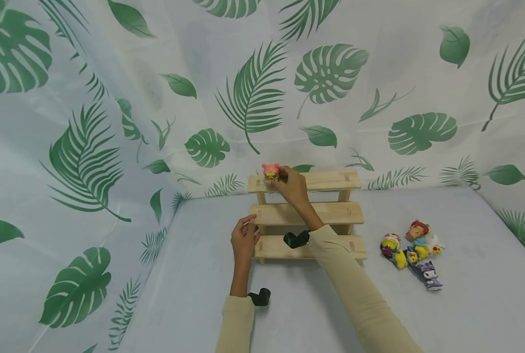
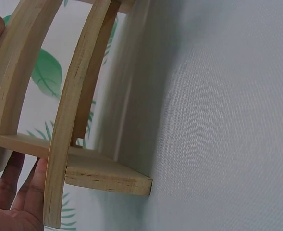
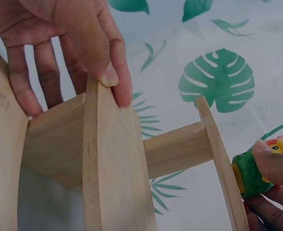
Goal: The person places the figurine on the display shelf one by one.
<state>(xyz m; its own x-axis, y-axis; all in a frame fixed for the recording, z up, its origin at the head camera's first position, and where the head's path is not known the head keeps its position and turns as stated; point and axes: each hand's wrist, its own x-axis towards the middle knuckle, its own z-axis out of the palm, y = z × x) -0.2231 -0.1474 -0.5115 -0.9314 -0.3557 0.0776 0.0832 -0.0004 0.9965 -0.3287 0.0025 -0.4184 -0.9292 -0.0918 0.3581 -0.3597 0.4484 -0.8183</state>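
A three-tier wooden display stand (image 1: 333,214) stands against the patterned backdrop. At the left end of its top tier is a small toy figure (image 1: 271,171) with a pink hood and yellow face; its green body (image 3: 251,174) shows in the right wrist view. My right hand (image 1: 294,187) holds this figure between thumb and fingers, its base at the top plank. My left hand (image 1: 244,240) grips the left end of the middle plank, thumb and index finger (image 3: 118,67) pinching the board. Its other fingers (image 2: 33,187) reach beside the side support.
Several toy figures lie in a cluster on the white cloth right of the stand, among them a purple-hooded one (image 1: 429,275) and a red-capped one (image 1: 417,229). Leaf-printed cloth (image 1: 262,29) rises behind and at both sides. Each wrist wears a black camera (image 1: 260,297).
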